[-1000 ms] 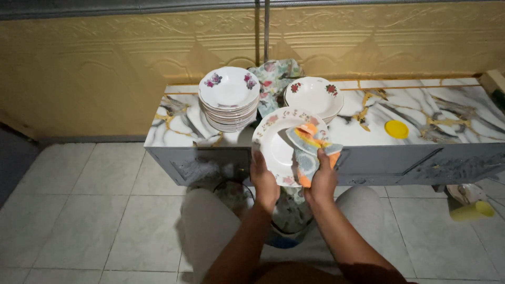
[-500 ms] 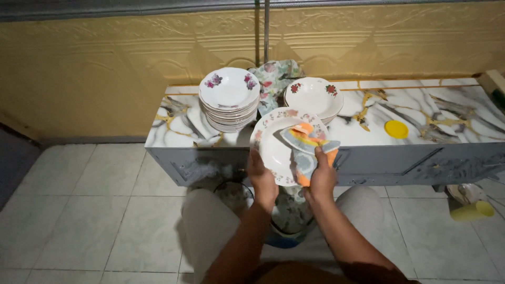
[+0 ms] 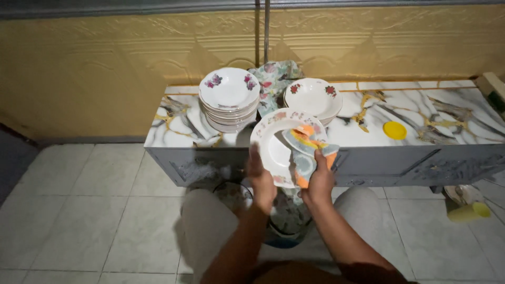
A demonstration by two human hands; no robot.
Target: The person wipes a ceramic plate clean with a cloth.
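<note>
My left hand [image 3: 259, 179] grips the lower left rim of a white floral-edged plate [image 3: 273, 144], held tilted in front of the low counter. My right hand [image 3: 319, 176] presses a striped orange, yellow and grey cloth [image 3: 305, 150] against the plate's right side. Behind the plate, on the marble-patterned counter [image 3: 179, 123], stands a stack of white plates with purple flowers [image 3: 229, 97] and a smaller stack of bowls with red flowers [image 3: 314, 96].
A floral cloth [image 3: 276, 76] lies between the two stacks by the yellow wall. A small yellow lid [image 3: 395, 130] sits on the counter to the right. A yellow cup [image 3: 469, 211] lies on the tiled floor at right. A basin [image 3: 279, 221] sits between my knees.
The plate has tipped slightly and turned in my left hand, and the cloth has shifted a little over its right side. The stacks have not moved.
</note>
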